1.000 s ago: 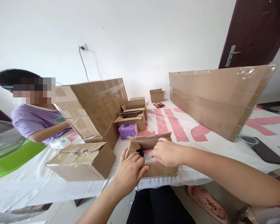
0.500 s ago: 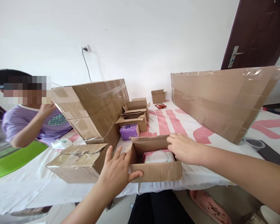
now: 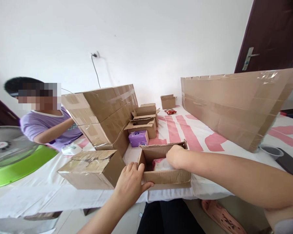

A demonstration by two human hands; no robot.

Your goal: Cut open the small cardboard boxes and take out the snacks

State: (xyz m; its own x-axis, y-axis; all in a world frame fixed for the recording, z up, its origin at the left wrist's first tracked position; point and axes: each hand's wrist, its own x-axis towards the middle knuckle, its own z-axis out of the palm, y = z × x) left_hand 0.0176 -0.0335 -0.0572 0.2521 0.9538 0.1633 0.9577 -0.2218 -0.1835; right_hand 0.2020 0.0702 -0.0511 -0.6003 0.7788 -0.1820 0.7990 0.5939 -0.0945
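An open cardboard box [image 3: 166,178] sits at the table's near edge, in front of me. My left hand [image 3: 130,178] grips its left near corner, fingers over the left side and thumb along the front wall. Inside lies a pink and white plastic pack [image 3: 160,164], which looks like wet wipes. My right hand [image 3: 176,156] reaches down into the box at the pack's right part. Its fingertips are hidden, so I cannot see whether they grasp the pack.
A taped box [image 3: 88,169] stands left of my left hand. Beyond are a purple tissue pack [image 3: 138,138], open boxes [image 3: 144,125], stacked cartons [image 3: 102,110] and a red packet [image 3: 170,111]. A large cardboard panel [image 3: 224,107] stands right. A person [image 3: 44,126] is at left, near a green fan [image 3: 26,169].
My right hand has moved from the box's right rim down into it, over the pack. My left fingers have curled in against the box's side. The person's arm at left has lowered.
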